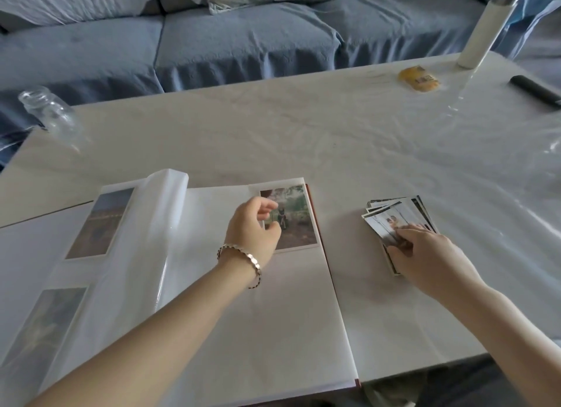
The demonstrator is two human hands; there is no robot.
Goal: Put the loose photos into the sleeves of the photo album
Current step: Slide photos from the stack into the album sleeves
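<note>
Beside the album point(273, 315) — right hand point(431, 255) grips glossy, fanned photos point(391, 218).

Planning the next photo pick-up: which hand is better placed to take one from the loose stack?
Right. The right hand pinches the stack of loose photos beside the album; the left hand is over the album page, by the placed photo, apart from the stack.

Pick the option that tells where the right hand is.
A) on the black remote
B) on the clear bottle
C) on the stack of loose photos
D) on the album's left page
C: the right hand has its fingers and thumb on the stack of loose photos, which lies on the table to the right of the open photo album.
</note>
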